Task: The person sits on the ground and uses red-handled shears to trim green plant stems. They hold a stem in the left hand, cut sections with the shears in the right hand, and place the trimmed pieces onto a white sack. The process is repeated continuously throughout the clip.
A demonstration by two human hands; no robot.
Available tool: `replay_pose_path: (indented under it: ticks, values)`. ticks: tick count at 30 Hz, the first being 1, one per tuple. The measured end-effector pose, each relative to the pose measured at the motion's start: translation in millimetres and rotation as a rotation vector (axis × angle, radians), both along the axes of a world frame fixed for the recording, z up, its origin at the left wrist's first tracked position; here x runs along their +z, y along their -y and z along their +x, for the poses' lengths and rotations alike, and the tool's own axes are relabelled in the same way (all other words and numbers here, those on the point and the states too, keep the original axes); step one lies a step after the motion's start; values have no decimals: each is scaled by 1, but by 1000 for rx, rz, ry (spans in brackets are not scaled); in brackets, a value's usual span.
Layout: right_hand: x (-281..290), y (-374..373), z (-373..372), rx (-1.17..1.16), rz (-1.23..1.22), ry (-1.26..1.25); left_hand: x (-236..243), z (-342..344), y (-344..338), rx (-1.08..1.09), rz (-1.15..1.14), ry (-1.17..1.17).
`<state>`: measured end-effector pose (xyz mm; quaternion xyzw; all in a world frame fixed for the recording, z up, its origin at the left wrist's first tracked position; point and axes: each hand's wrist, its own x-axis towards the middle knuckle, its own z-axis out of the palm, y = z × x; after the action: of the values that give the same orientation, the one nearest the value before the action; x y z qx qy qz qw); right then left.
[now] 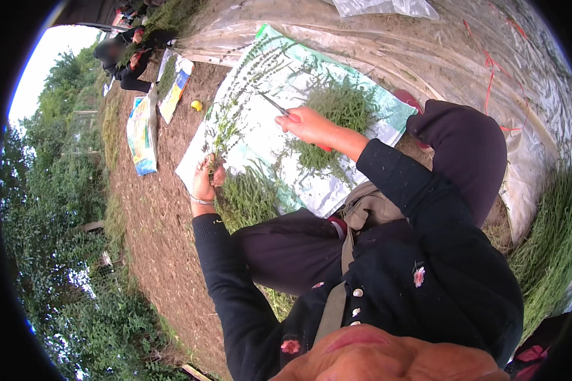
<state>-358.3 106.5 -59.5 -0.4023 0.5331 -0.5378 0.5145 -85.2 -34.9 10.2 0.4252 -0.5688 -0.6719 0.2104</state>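
Note:
My left hand (pixel 204 180), with a bracelet at its wrist, is closed around the lower ends of a bunch of long leafy stems (pixel 226 124). Thin flower spikes fan away from it over a white and green plastic sheet (pixel 270 147). Scissors with red handles (pixel 273 104) are in my right hand (pixel 306 126), their blades pointing up and left, apart from the stems. Beneath and beside the right hand lies a heap of fine green cuttings (pixel 340 108). More green stems (pixel 251 198) lie next to my left hand, at the sheet's near edge.
Clear plastic film (pixel 521 82) with red strings covers the ground at the right. A person (pixel 130 60) handles plants at the far left, near printed sacks (pixel 142 134). A yellow round thing (pixel 196 105) lies on the brown soil. Cut greenery (pixel 550 235) is piled at right.

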Motion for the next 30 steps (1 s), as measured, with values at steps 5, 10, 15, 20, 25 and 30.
replay_pose_path:
  ticks: [5,10,15,20,25,30]
  values:
    - [-14,5,-12,107,77,69,-1,5,4,-50,8,10]
    - [8,3,-29,148,30,-35,-4,15,4,-105,9,-18]
    - [-5,25,-42,110,-60,-139,-5,8,7,-161,52,-15]
    - [3,17,-39,127,38,-21,-7,12,4,-147,34,7]
    - [-27,15,-36,150,70,79,-5,9,4,-131,91,-114]
    - [-22,6,-9,263,30,66,-7,14,9,-193,93,-96]
